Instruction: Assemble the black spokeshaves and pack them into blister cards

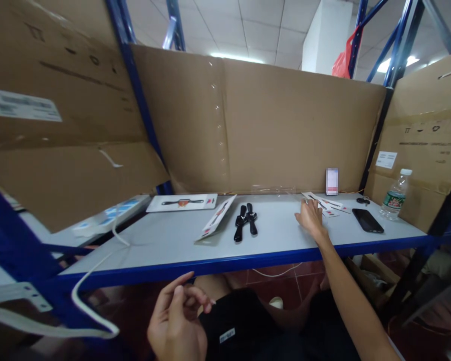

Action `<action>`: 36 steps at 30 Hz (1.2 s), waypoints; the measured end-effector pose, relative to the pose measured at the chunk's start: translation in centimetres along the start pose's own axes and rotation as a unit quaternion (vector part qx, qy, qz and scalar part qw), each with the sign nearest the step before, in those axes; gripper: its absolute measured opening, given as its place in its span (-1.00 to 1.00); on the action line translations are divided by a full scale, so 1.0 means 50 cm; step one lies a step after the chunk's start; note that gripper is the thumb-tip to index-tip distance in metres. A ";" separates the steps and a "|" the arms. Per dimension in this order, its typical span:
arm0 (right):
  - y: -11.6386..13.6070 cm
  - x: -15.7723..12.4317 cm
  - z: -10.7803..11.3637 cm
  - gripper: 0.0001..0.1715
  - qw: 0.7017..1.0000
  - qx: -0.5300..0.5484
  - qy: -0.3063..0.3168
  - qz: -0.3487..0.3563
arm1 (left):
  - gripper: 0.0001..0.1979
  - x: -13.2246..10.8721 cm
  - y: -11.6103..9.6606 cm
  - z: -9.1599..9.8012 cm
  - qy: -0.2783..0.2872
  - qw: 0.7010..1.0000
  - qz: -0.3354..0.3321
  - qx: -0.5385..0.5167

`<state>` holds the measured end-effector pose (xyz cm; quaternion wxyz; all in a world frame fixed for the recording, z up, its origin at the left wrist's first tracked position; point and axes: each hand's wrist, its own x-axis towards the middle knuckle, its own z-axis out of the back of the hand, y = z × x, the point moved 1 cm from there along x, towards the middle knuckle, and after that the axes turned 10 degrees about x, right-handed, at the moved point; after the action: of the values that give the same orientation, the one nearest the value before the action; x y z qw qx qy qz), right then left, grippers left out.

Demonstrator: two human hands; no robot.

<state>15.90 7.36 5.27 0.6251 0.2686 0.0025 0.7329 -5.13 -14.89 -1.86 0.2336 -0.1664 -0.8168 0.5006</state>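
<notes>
Two black spokeshave-like tools (240,223) lie side by side near the middle of the white tabletop (154,245). To their left, one printed card package (218,218) stands tilted, and another card (182,202) lies flat behind it; both carry a picture of such a tool. My right hand (310,218) reaches over several similar cards (332,204) at the right, its thumb apart and its bent fingertips close to or touching them; the contact is partly hidden. My left hand (182,316) hangs below the front edge above my lap, fingers loosely bent and apart, holding nothing.
A black phone (367,220), keys (363,201) and a water bottle (394,198) occupy the right end. A lit phone (331,181) leans against the rear cardboard (278,130). Clear plastic (273,189) lies at the back. A white cable (93,321) loops past the blue frame at left.
</notes>
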 end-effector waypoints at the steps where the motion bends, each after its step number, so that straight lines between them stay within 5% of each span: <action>1: -0.013 0.006 -0.012 -0.48 1.000 -0.016 0.009 -0.019 | -0.79 0.001 0.002 0.001 -0.001 1.000 0.001 -0.001; 6: -0.097 0.022 -0.030 -0.53 0.997 -0.039 0.018 -0.064 | -0.77 -0.003 0.015 -0.003 0.005 1.000 0.026 -0.003; 9: -0.104 0.028 -0.016 -0.53 0.997 -0.041 0.012 -0.067 | -0.76 -0.007 0.019 -0.007 0.016 0.999 0.031 -0.001; 15: -0.005 -0.011 -0.018 -0.51 0.999 -0.029 -0.005 0.020 | -0.75 -0.005 0.017 -0.001 0.012 0.999 0.033 0.002; 20: 0.137 -0.090 -0.031 -0.62 0.984 0.054 0.075 0.155 | -0.76 -0.004 0.017 -0.002 0.016 0.999 0.031 0.003; 25: 0.235 -0.108 -0.060 -0.57 0.974 0.068 0.138 0.166 | -0.75 -0.006 0.019 -0.003 0.024 0.999 0.031 -0.003; 31: 0.231 -0.067 -0.117 -0.59 0.975 0.042 0.163 0.144 | -0.73 -0.006 0.017 -0.003 0.023 0.999 0.038 0.002; 36: 0.172 -0.076 -0.105 -0.51 0.978 0.045 0.156 0.127 | -0.75 -0.005 0.015 -0.001 0.026 0.999 0.037 0.007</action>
<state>6.22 3.72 2.23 0.5057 0.1771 0.0989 0.8385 -4.84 -14.64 -2.55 0.2376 -0.2080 -0.7999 0.5102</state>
